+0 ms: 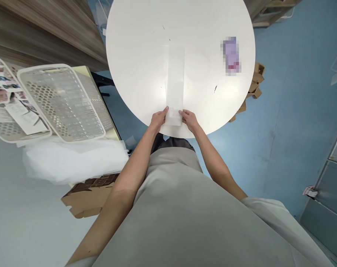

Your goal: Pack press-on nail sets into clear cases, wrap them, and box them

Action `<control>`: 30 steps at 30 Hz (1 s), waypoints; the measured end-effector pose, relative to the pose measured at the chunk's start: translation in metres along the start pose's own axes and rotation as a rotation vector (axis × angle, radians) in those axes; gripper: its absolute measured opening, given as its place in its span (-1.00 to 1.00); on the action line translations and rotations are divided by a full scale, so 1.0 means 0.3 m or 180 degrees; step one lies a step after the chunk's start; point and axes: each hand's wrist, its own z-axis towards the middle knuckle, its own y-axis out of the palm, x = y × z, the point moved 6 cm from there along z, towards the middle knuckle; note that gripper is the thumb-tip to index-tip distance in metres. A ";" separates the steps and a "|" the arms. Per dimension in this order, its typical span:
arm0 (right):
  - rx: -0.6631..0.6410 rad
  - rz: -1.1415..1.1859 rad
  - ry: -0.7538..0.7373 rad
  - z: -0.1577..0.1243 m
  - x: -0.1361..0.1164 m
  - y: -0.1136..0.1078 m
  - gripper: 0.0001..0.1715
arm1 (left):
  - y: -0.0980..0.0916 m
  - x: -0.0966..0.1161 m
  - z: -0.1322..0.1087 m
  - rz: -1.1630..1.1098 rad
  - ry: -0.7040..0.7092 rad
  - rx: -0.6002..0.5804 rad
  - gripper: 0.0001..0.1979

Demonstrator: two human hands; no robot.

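A long, narrow translucent white plastic sleeve or strip [175,79] lies lengthwise on the round white table [132,44]. I cannot tell whether it is a flat sheet or a folded bag. My left hand [159,118] is at its near left edge, thumb on top and fingers curled at the side. On the opposite edge, my right hand [188,119] pinches the near right side between thumb and fingers. Both hands rest close to the table's front rim.
A blurred purple item [231,55] lies at the table's right. Left stand a white perforated basket [94,111] of clear packages and another basket [46,128] with cards. White plastic bags [74,159] and a cardboard box [90,198] are below. Small brown boxes [256,83] sit beyond the right rim.
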 end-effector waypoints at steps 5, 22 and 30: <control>-0.0230 0.0142 0.0060 -0.013 -0.007 0.008 -0.39 | 0.032 -0.012 -0.026 -0.0787 -0.0381 -0.0450 -0.27; 0.0235 -0.3205 -0.1617 -0.046 -0.030 0.035 -0.26 | -0.035 0.022 0.028 0.1242 0.0487 0.0870 -0.74; -0.1075 -0.4392 -0.2384 -0.056 0.062 0.117 0.15 | -0.039 0.050 0.034 0.1973 0.0574 0.0565 -0.68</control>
